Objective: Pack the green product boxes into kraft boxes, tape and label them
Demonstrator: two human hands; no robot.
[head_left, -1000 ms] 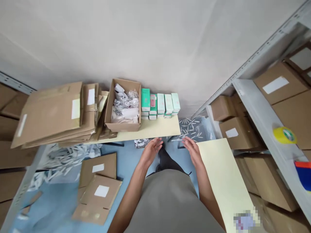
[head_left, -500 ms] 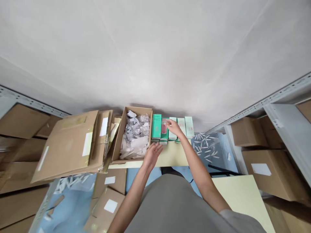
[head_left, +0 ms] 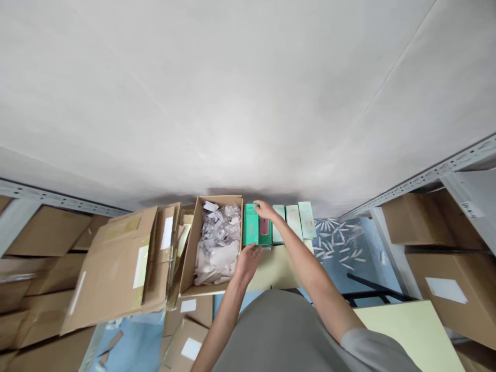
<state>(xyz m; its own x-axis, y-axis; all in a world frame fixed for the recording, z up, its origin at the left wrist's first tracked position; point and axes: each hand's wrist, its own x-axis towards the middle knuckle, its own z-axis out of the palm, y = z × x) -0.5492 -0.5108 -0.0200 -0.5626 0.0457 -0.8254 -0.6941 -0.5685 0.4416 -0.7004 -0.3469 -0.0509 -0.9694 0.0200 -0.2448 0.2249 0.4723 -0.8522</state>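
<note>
A row of green and pale mint product boxes stands on a pale yellow table (head_left: 277, 263) against the wall. My left hand (head_left: 248, 258) touches the near end of the darkest green box (head_left: 250, 230), fingers partly curled. Over the far end of the row my right hand (head_left: 265, 210) reaches, its fingers curved onto the top of the green box with a red picture (head_left: 264, 231). Paler mint boxes (head_left: 300, 221) stand to the right. An open cardboard box (head_left: 194, 248) of clear plastic bags and white papers sits left of the row.
A stack of flattened cartons (head_left: 116, 263) lies left of the open box. Metal shelves with sealed cartons (head_left: 434, 227) stand to the right, more cartons on the left. A second yellow tabletop (head_left: 411, 336) is at lower right. Small white scraps litter the blue floor (head_left: 337, 243).
The view tilted up and closer to the table. Both hands reached forward from near my body to the green boxes; the right moved left along the row, the left closed in on the darkest box.
</note>
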